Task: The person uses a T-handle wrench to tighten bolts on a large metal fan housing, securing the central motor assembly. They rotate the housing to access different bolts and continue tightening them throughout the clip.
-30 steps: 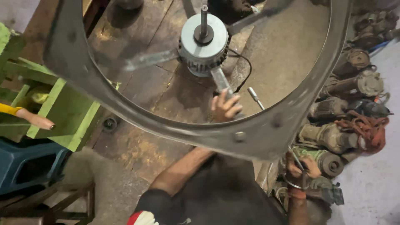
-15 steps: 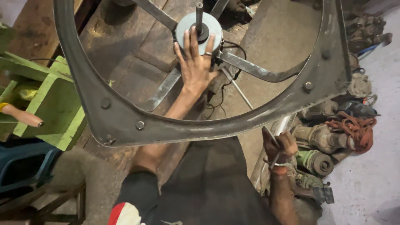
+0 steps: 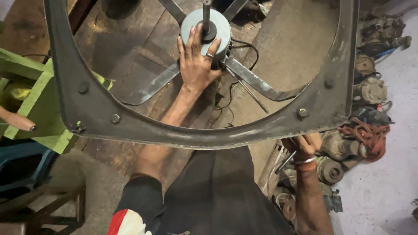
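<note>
Motor [image 3: 217, 26] sits w/ shaft up, left hand [image 3: 197, 61] flat on it, fingers spread; right hand [image 3: 305, 146] grips tool [image 3: 285, 162] below ring [image 3: 209, 135].

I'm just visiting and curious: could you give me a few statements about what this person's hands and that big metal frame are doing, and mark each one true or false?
1. The left hand lies flat on the round grey motor at the middle of the frame. True.
2. The right hand is also on the motor. False: it is low at the frame's outer edge, holding a slim metal tool.
3. The big metal frame has a round opening with flat arms running to the motor. True.
4. The motor has no shaft. False: a dark shaft sticks up from its middle.
5. Old motors lie piled to the right of the frame. True.
</note>
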